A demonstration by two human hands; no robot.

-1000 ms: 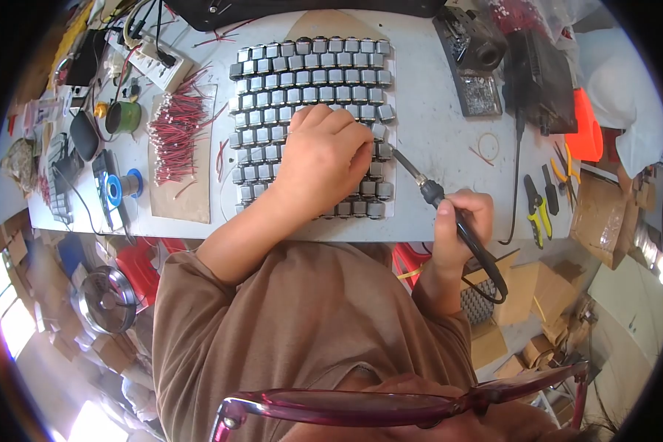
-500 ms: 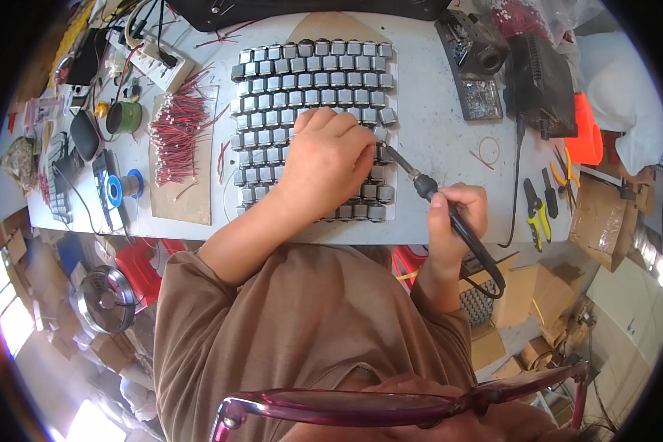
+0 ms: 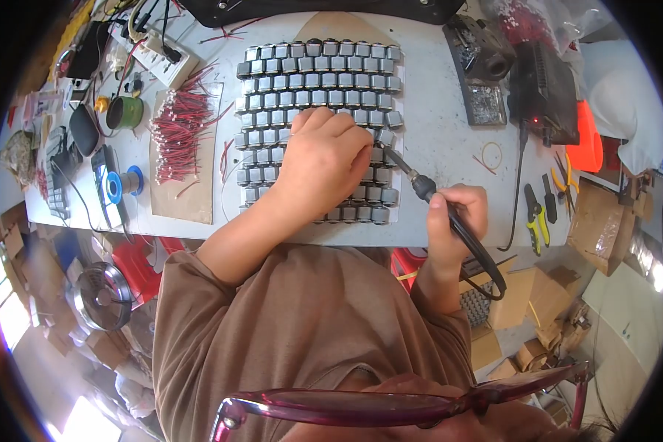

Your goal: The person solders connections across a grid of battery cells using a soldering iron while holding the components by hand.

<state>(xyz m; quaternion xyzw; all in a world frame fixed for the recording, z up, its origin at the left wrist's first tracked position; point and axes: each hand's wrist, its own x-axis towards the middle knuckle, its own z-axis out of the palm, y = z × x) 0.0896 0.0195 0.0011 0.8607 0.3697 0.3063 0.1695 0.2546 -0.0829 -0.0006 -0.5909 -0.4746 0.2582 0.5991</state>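
Rows of small silver metal blocks [image 3: 324, 81] cover the middle of the white table. Over their right-centre part lies my left hand [image 3: 328, 151], its fingers curled and pressed together; whatever they pinch is hidden beneath the hand. My right hand [image 3: 457, 221] grips a soldering iron [image 3: 424, 187] by its black handle. The iron's metal tip points up and left, close to the blocks at the right side of my left hand. Whether the tip touches a block I cannot tell.
Red wires with white ends [image 3: 180, 132] lie on a cardboard sheet [image 3: 180, 210] at left, near a blue solder spool [image 3: 125, 184] and a power strip [image 3: 166, 59]. At right are a black soldering station [image 3: 541, 96], cutters [image 3: 535, 221] and orange-handled pliers [image 3: 566, 177].
The view has shifted slightly, so the blocks appear a little further right. Both hands and the soldering iron keep almost the same position.
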